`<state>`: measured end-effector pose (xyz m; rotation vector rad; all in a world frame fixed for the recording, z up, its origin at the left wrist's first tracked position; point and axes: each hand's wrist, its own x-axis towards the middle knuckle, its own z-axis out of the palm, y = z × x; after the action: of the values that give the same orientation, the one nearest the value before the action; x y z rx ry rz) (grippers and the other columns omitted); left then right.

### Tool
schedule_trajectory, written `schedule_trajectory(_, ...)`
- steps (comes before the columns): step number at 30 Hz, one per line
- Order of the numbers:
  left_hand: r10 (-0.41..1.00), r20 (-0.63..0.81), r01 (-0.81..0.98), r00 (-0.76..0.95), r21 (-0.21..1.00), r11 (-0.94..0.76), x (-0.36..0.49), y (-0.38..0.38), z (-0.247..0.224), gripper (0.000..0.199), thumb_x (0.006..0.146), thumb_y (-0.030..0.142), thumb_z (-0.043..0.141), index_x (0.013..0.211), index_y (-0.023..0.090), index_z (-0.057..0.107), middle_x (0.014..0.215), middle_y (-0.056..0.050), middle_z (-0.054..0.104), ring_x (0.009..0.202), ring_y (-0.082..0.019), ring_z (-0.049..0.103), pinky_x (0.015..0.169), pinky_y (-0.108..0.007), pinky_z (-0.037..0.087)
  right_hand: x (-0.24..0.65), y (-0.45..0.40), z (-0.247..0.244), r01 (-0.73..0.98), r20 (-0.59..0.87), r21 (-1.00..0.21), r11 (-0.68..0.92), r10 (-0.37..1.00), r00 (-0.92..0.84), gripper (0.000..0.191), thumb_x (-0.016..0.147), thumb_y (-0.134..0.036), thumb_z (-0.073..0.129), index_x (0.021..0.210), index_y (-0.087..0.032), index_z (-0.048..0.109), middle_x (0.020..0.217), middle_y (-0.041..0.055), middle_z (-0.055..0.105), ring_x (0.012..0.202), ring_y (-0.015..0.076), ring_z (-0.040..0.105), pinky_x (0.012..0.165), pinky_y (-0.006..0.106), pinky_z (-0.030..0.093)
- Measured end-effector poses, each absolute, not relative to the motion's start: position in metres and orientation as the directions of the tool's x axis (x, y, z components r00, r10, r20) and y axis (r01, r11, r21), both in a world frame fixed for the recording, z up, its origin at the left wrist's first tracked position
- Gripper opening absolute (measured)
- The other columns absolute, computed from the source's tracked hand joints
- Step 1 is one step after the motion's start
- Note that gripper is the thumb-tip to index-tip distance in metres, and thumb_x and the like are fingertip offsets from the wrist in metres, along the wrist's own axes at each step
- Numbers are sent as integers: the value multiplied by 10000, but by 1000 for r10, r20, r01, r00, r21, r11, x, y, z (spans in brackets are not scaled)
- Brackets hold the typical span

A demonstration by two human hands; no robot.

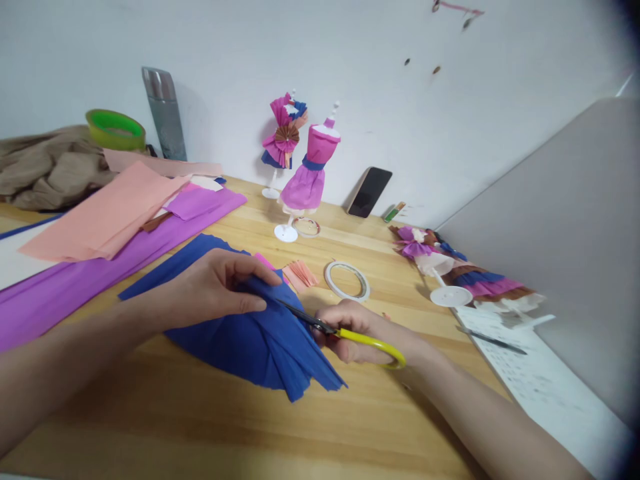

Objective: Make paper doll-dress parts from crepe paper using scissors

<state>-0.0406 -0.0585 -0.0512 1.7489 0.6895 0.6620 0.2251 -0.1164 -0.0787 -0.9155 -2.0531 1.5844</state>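
Note:
My left hand [225,290] is closed on a large sheet of blue crepe paper [240,347], pinching its upper part between thumb and fingers. The paper hangs in loose folds over the wooden table. In my right hand [350,327] is a pair of scissors [373,341] with yellow handles and dark blades. The blades point left and lie against the blue paper, close to my left fingertips. Part of the blades is hidden by the paper. Just beyond lie a pleated peach paper piece [301,275] and a roll of narrow white tape [327,273].
Two small dress forms [305,187] in paper dresses stand near the wall, by a leaning phone [370,192]. Peach sheets [107,217] and purple paper [200,217] pile up at left. A bottle [165,117] stands behind. More paper dresses [490,280] lie at right above a pen [493,340].

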Motion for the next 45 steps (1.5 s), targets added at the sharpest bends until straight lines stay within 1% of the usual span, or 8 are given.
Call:
schedule_trajectory(6, 766, 91, 100, 636, 975, -199, -39, -53, -58, 228, 637, 172, 739, 861, 138, 712, 744, -11, 712, 681, -119, 636, 623, -192, 505, 230, -117, -84, 239, -89, -963, 125, 690, -718, 435, 806, -570, 614, 749, -146, 537, 630, -37, 428, 531, 66, 341, 443, 188, 281)
schedule_trajectory(11, 791, 82, 173, 607, 957, -232, -37, -55, -59, 191, 648, 196, 710, 828, 131, 720, 668, -7, 674, 624, -115, 598, 586, -202, 478, 227, -121, -79, 286, -193, -958, 16, 702, -686, 361, 784, -495, 644, 756, -155, 525, 626, -49, 416, 529, 62, 345, 454, 183, 300)
schedule_trajectory(18, 784, 84, 169, 616, 957, -235, -36, -59, -57, 171, 648, 185, 698, 809, 134, 725, 648, 0, 670, 620, -108, 589, 588, -195, 471, 225, -122, -74, 253, -148, -966, 57, 678, -720, 436, 833, -592, 553, 794, -160, 513, 675, -26, 435, 558, 78, 376, 454, 200, 291)
schedule_trajectory(24, 769, 65, 98, 636, 982, -164, -34, -60, -59, 178, 629, 163, 715, 804, 135, 708, 750, -15, 731, 701, -127, 647, 672, -218, 521, 220, -122, -70, 269, -123, -957, 110, 685, -718, 563, 801, -710, 520, 793, -147, 545, 704, -16, 434, 623, 95, 383, 529, 233, 306)
schedule_trajectory(31, 763, 48, 96, 644, 985, -143, -35, -59, -59, 182, 632, 159, 710, 812, 134, 703, 752, -8, 738, 700, -122, 656, 663, -204, 511, 219, -119, -70, 277, -53, -935, 222, 684, -727, 436, 848, -578, 541, 736, -161, 477, 713, -26, 384, 650, 101, 347, 565, 241, 303)
schedule_trajectory(35, 770, 50, 121, 636, 979, -164, -34, -58, -60, 179, 635, 157, 701, 813, 136, 707, 737, -3, 732, 692, -121, 651, 645, -197, 500, 221, -120, -73, 284, -81, -939, 195, 678, -731, 370, 868, -519, 536, 771, -166, 482, 723, -24, 394, 645, 102, 351, 557, 233, 315)
schedule_trajectory(38, 768, 38, 134, 640, 978, -160, -34, -58, -62, 181, 638, 164, 701, 816, 139, 710, 752, -8, 736, 703, -130, 657, 653, -207, 505, 222, -121, -73, 269, -78, -944, 192, 662, -746, 374, 873, -534, 529, 817, -166, 495, 742, -19, 412, 662, 108, 366, 562, 233, 323)
schedule_trajectory(45, 764, 20, 146, 645, 978, -149, -34, -61, -60, 185, 638, 173, 697, 819, 140, 718, 759, -11, 741, 715, -135, 660, 666, -213, 500, 217, -121, -68, 245, -45, -947, 208, 668, -743, 497, 841, -652, 519, 756, -165, 468, 711, -31, 387, 629, 95, 342, 535, 225, 297)
